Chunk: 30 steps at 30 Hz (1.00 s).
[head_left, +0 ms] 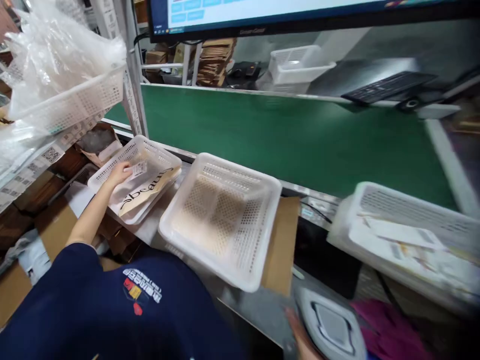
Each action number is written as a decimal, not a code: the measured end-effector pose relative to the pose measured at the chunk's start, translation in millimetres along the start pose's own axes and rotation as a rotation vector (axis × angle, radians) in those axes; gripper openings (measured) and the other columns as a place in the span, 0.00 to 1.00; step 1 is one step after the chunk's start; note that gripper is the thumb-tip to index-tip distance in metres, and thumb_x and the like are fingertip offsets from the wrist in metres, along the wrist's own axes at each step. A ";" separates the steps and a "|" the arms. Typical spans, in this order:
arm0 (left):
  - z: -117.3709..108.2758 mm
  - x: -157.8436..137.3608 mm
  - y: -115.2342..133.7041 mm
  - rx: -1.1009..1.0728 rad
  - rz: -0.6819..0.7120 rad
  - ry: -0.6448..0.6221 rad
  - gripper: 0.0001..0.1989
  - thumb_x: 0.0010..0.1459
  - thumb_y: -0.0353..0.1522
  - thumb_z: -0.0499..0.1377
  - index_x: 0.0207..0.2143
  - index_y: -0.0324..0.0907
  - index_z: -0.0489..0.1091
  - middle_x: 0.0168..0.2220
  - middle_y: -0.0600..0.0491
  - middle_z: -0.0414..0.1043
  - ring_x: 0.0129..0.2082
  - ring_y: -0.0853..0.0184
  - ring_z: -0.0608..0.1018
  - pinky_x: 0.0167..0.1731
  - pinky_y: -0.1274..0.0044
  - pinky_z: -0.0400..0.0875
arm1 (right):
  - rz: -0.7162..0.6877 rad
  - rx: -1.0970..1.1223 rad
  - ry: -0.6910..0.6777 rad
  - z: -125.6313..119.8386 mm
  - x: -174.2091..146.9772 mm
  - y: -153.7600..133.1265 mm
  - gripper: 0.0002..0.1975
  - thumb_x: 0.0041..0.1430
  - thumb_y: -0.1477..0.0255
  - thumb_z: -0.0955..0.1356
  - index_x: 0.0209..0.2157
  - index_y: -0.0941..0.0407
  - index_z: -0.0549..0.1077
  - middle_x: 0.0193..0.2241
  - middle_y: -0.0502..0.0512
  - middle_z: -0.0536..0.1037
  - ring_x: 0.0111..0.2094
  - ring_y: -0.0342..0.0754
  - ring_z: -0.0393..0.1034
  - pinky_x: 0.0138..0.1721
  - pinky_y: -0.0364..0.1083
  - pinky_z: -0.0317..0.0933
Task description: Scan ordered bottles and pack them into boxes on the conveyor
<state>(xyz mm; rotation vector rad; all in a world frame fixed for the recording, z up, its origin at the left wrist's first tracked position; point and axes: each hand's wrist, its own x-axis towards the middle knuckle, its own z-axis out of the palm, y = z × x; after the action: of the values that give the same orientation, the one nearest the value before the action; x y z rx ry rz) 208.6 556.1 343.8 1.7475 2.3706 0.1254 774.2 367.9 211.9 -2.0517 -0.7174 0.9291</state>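
Note:
At the left, my left hand point(120, 173) pinches a small white printed label point(138, 170) over a shallow white perforated basket point(139, 142). A beige flat packet with large black lettering point(148, 192) leans along the near right side of that basket. My right hand point(300, 337), blurred and cut off by the bottom edge, is beside a light grey device with a dark-outlined panel on top point(333, 325). Its fingers are smeared, so I cannot tell whether it grips the device. Between the hands, a larger white perforated basket point(258, 272) holds nothing that I can see.
A green conveyor belt point(285, 135) runs behind the baskets, under a monitor point(232, 33). To the right, a white basket point(408, 192) holds flat packets. A keyboard point(390, 86) sits beyond the belt. Upper left, a basket point(82, 97) is heaped with clear plastic bags.

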 end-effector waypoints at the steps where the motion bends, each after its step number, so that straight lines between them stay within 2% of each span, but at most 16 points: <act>1: -6.6 -1.3 19.3 -0.075 0.062 0.062 0.12 0.62 0.35 0.58 0.43 0.41 0.77 0.46 0.47 0.83 0.49 0.57 0.81 0.52 0.71 0.74 | -0.149 -0.027 -0.071 -3.1 2.4 -19.4 0.32 0.50 0.47 0.79 0.54 0.45 0.80 0.54 0.71 0.84 0.60 0.76 0.81 0.56 0.68 0.79; 3: -12.9 -7.5 64.5 -0.273 0.213 0.118 0.12 0.60 0.40 0.61 0.40 0.41 0.77 0.41 0.50 0.82 0.44 0.58 0.80 0.47 0.71 0.74 | -0.509 -0.136 -0.323 -5.4 4.4 -57.6 0.21 0.56 0.58 0.75 0.50 0.49 0.79 0.51 0.69 0.83 0.56 0.72 0.82 0.57 0.66 0.78; 4: -11.7 -12.4 88.4 -0.368 0.284 0.104 0.13 0.58 0.42 0.63 0.37 0.42 0.76 0.37 0.52 0.80 0.40 0.59 0.79 0.44 0.72 0.73 | -0.666 -0.182 -0.429 -4.0 3.7 -75.5 0.21 0.57 0.63 0.73 0.52 0.51 0.79 0.51 0.68 0.82 0.55 0.70 0.82 0.55 0.64 0.79; 5: -7.6 -18.4 111.8 -0.437 0.343 0.059 0.13 0.56 0.43 0.65 0.35 0.42 0.76 0.34 0.53 0.79 0.38 0.60 0.78 0.41 0.72 0.72 | -0.783 -0.236 -0.506 -0.9 2.3 -92.0 0.25 0.56 0.68 0.71 0.56 0.52 0.78 0.53 0.67 0.81 0.54 0.68 0.82 0.52 0.60 0.79; 8: 19.2 -37.9 169.7 -0.471 0.448 -0.119 0.13 0.54 0.43 0.66 0.32 0.42 0.75 0.31 0.55 0.77 0.34 0.62 0.77 0.38 0.74 0.70 | -0.919 -0.455 -0.566 12.9 0.0 -127.8 0.37 0.56 0.73 0.69 0.69 0.55 0.73 0.56 0.65 0.79 0.49 0.62 0.82 0.43 0.53 0.75; 11: 53.0 -52.5 199.2 -0.396 0.470 -0.231 0.11 0.54 0.40 0.65 0.33 0.42 0.75 0.32 0.54 0.79 0.36 0.61 0.79 0.39 0.73 0.72 | -0.902 -0.594 -0.559 18.4 5.4 -134.5 0.40 0.58 0.75 0.70 0.73 0.55 0.70 0.57 0.64 0.79 0.46 0.59 0.81 0.41 0.50 0.71; 13: 69.2 -58.3 203.1 -0.340 0.444 -0.272 0.11 0.58 0.40 0.65 0.37 0.42 0.77 0.37 0.51 0.83 0.40 0.58 0.83 0.44 0.71 0.76 | -0.864 -0.608 -0.576 11.8 10.8 -121.3 0.39 0.58 0.75 0.69 0.72 0.55 0.70 0.58 0.64 0.79 0.46 0.58 0.81 0.41 0.49 0.70; 15: 75.6 -62.0 196.7 -0.260 0.422 -0.200 0.18 0.62 0.41 0.66 0.51 0.41 0.79 0.51 0.44 0.85 0.53 0.52 0.84 0.55 0.66 0.78 | -0.831 -0.547 -0.597 -0.9 17.1 -98.1 0.38 0.58 0.75 0.69 0.71 0.55 0.71 0.58 0.64 0.80 0.47 0.59 0.82 0.42 0.50 0.72; 17: 72.6 -64.5 182.7 -0.099 0.359 -0.028 0.31 0.65 0.42 0.67 0.67 0.39 0.72 0.69 0.36 0.75 0.69 0.45 0.76 0.68 0.60 0.72 | -0.817 -0.423 -0.611 -15.7 25.0 -71.0 0.35 0.57 0.74 0.69 0.68 0.55 0.73 0.58 0.64 0.80 0.50 0.61 0.82 0.45 0.51 0.74; 18: 68.4 -65.5 174.0 0.010 0.287 0.034 0.36 0.65 0.41 0.67 0.71 0.37 0.68 0.74 0.33 0.69 0.74 0.42 0.71 0.72 0.58 0.68 | -0.813 -0.358 -0.623 -22.5 29.6 -58.2 0.33 0.58 0.73 0.69 0.66 0.55 0.74 0.58 0.64 0.80 0.52 0.61 0.82 0.47 0.52 0.75; 19: 63.0 -66.4 164.8 0.114 0.191 0.056 0.38 0.65 0.40 0.67 0.73 0.36 0.66 0.75 0.31 0.67 0.75 0.39 0.69 0.72 0.56 0.66 | -0.809 -0.300 -0.634 -28.3 34.0 -46.7 0.31 0.58 0.72 0.69 0.64 0.55 0.75 0.58 0.65 0.80 0.54 0.62 0.82 0.50 0.53 0.76; 20: 56.4 -67.2 155.7 0.195 0.085 0.046 0.36 0.65 0.39 0.66 0.72 0.36 0.68 0.72 0.30 0.70 0.73 0.37 0.71 0.71 0.54 0.68 | -0.801 -0.254 -0.641 -33.1 38.1 -37.1 0.29 0.59 0.71 0.69 0.63 0.55 0.76 0.57 0.65 0.80 0.55 0.63 0.81 0.51 0.54 0.77; 22: 39.7 -68.1 139.2 0.271 -0.079 -0.005 0.25 0.66 0.35 0.64 0.63 0.36 0.78 0.61 0.30 0.80 0.63 0.37 0.80 0.63 0.55 0.73 | -0.788 -0.198 -0.638 -39.1 44.0 -24.8 0.26 0.59 0.69 0.69 0.60 0.55 0.77 0.56 0.66 0.80 0.56 0.64 0.82 0.50 0.55 0.78; 24: 16.3 -67.9 126.6 0.288 -0.137 0.007 0.17 0.67 0.33 0.59 0.52 0.37 0.84 0.50 0.33 0.85 0.55 0.40 0.83 0.58 0.58 0.75 | -0.803 -0.160 -0.633 -41.2 47.4 -22.5 0.26 0.58 0.68 0.69 0.58 0.54 0.77 0.55 0.66 0.81 0.54 0.64 0.82 0.48 0.55 0.78; 27: -33.3 -67.2 116.9 0.241 -0.069 0.170 0.17 0.69 0.34 0.55 0.44 0.40 0.85 0.43 0.39 0.86 0.49 0.48 0.83 0.54 0.64 0.75 | -0.884 -0.112 -0.656 -40.7 51.2 -38.4 0.26 0.57 0.69 0.68 0.58 0.52 0.78 0.54 0.65 0.81 0.54 0.63 0.82 0.47 0.54 0.79; 30: -86.0 -70.5 122.1 -0.013 0.106 0.373 0.15 0.67 0.38 0.58 0.38 0.40 0.83 0.34 0.48 0.82 0.40 0.57 0.80 0.43 0.72 0.73 | -0.992 -0.079 -0.710 -38.9 52.4 -74.9 0.28 0.56 0.71 0.68 0.60 0.52 0.78 0.53 0.65 0.81 0.50 0.61 0.82 0.44 0.52 0.78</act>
<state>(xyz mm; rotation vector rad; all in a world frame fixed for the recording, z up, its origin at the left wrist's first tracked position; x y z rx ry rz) 325.4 529.5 457.5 1.9914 2.5083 0.5247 822.4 431.8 270.8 -1.0842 -1.9206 0.9778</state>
